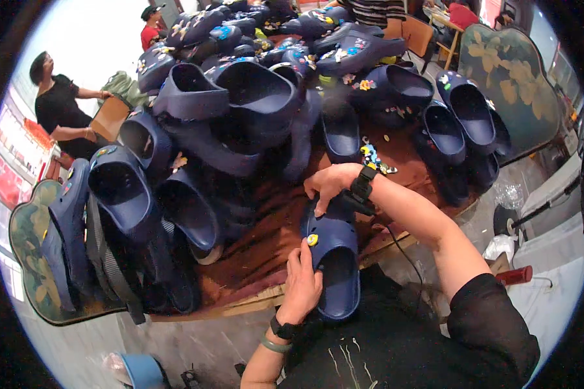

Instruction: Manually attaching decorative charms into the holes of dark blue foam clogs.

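In front of me lies a navy blue foam clog (pixel 339 285), its toe pointing away from me and its open heel near my body. My left hand (pixel 303 282) grips the clog's left side, fingertips beside a small yellow charm (pixel 313 240) set in the upper. Bent over the toe end is my right hand (pixel 333 184), its fingers closed against the front of the clog; whether a small piece sits between them is hidden. Just beyond that wrist, a little heap of colourful charms (pixel 372 157) lies on the brown cloth (pixel 253 259).
Navy clogs (pixel 256 91) are piled high at the back, many with charms. More clogs stand at the left (pixel 120 194) and right (pixel 464 117). A dark cable (pixel 405 249) hangs near my right forearm. A blue bucket (pixel 143 371) stands below; a person (pixel 65 107) holds a box at far left.
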A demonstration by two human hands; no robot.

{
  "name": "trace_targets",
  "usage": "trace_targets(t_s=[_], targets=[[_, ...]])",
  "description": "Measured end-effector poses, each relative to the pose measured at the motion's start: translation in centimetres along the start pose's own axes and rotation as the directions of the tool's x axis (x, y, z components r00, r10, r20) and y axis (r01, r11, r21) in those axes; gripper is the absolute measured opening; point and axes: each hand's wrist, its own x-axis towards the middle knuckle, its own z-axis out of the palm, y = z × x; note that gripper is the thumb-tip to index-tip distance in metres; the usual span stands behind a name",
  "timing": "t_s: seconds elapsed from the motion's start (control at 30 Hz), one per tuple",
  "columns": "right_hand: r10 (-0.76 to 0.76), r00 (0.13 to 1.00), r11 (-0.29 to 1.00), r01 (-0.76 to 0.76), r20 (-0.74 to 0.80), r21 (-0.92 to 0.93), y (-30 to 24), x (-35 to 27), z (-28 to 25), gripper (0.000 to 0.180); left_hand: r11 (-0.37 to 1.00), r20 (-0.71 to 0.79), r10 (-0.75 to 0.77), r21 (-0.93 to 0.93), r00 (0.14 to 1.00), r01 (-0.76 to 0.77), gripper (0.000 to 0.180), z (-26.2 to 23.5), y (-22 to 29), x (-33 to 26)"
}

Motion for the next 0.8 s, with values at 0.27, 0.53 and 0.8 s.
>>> trace_targets(t_s=[0.27, 0.53, 0.8], targets=[[-0.029, 0.998, 0.986, 0.019, -0.06, -0.167, -0.5, -0.4, 0.9, 0.063, 1.0, 0.007, -0.015, -0.013, 1.0, 0.015, 0.075, 0.3, 0.2, -0.6], [-0.29, 0.953, 0.939, 0.302, -0.091, 0.164, 0.5, -2.2, 2.4, 0.035, 1.0, -0.001, -0.009, -0.025, 1.0, 0.009, 0.074, 0.3, 0.2, -0.3], [-0.18, 0.687, 0.97, 0.241, -0.704, -0.013, -0.1, -3.8, 7.9, 0.019, 1.0, -0.03, -0.003, -0.001, 1.0, 0.003, 0.077, 0.7, 0.3, -0.3]])
